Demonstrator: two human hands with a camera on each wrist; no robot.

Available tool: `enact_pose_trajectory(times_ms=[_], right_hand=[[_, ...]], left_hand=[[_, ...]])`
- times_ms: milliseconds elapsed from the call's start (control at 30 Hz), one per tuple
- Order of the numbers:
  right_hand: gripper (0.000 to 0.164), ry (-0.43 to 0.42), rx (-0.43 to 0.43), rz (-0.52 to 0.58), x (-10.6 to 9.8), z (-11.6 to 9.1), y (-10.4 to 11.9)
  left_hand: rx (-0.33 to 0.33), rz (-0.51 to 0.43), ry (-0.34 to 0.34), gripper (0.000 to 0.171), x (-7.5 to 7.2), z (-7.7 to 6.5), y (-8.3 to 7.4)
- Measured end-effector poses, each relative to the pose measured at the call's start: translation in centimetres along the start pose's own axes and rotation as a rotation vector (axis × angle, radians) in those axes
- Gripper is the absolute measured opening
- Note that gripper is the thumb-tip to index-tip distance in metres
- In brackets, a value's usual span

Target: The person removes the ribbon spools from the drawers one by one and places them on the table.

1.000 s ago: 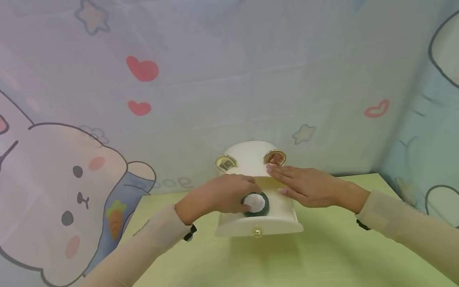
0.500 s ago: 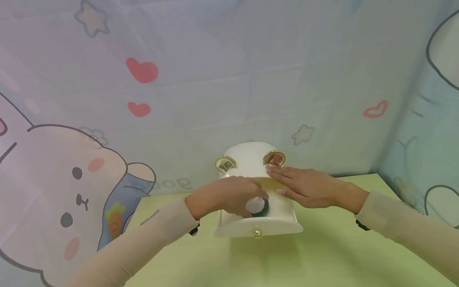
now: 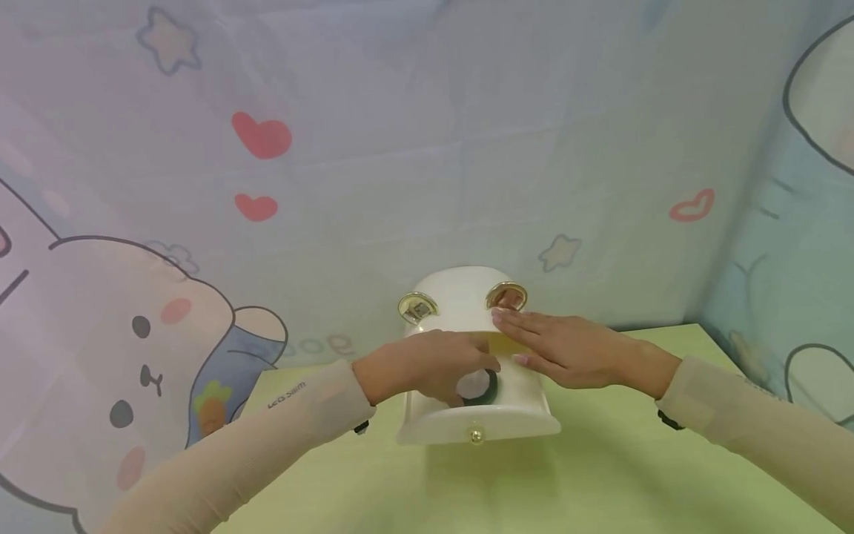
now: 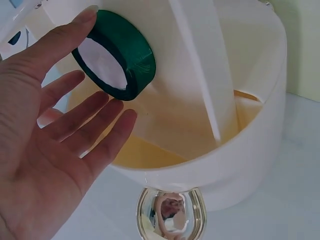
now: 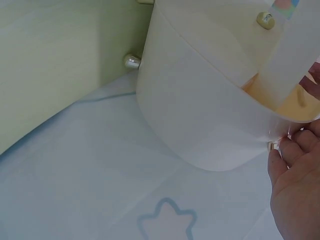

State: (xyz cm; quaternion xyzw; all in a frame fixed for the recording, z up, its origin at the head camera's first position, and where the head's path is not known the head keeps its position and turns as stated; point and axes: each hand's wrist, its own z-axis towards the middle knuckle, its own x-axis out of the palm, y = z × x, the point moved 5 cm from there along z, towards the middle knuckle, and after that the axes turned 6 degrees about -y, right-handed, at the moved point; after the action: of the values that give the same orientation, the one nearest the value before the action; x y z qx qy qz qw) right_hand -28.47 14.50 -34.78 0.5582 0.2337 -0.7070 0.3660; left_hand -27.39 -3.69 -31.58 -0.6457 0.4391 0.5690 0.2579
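A white rounded box [image 3: 460,289] with two gold ear-shaped pieces has its drawer [image 3: 520,386] pulled out. Inside the drawer lies a dark green roll of tape [image 4: 137,55] with a white middle. My left hand [image 3: 427,363] spans it, thumb at one edge and fingertips at the opposite edge in the left wrist view. My right hand [image 3: 580,348] lies with extended fingers against the box's top front, fingertips by the right gold ear [image 3: 507,297]. In the head view, the left hand hides part of the tape roll.
A round gold knob [image 3: 477,436] sits on the drawer front, which projects over the pale green table [image 3: 600,460]. Close behind the box hangs a printed cloth backdrop [image 3: 373,148] with a rabbit, hearts and stars. The left gold ear [image 3: 416,307] stands near the left hand.
My left hand has shifted right and slightly down, so its thumb and fingers now span the tape roll. The roll, the drawer and my right hand hold their places.
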Motion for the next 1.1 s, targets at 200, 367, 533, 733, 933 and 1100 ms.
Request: enact_pose_trajectory(times_ms=[200,367,533,733,933,1100], right_hand=[[0.062,-0.004,-0.009,-0.003,-0.1,0.1,0.1],[0.063,0.005,0.001,0.0,0.0,0.1,0.1],[0.064,-0.011,-0.015,-0.004,-0.1,0.2,0.1],[0.064,-0.007,-0.016,-0.003,0.1,0.2,0.0],[0.064,-0.011,-0.024,-0.006,0.1,0.3,0.0],[0.064,0.009,-0.004,0.005,0.2,0.2,0.0]], left_hand=[[0.009,-0.013,0.018,0.069,0.6,0.5,0.2],[0.042,-0.013,0.018,0.064,0.8,0.9,0.0],[0.082,0.005,0.009,0.057,1.0,1.3,-0.1],[0.106,0.011,0.023,0.057,1.0,1.5,-0.1],[0.117,-0.018,0.017,0.055,0.9,1.5,-0.2],[0.11,-0.023,0.006,0.053,0.9,1.5,-0.2]])
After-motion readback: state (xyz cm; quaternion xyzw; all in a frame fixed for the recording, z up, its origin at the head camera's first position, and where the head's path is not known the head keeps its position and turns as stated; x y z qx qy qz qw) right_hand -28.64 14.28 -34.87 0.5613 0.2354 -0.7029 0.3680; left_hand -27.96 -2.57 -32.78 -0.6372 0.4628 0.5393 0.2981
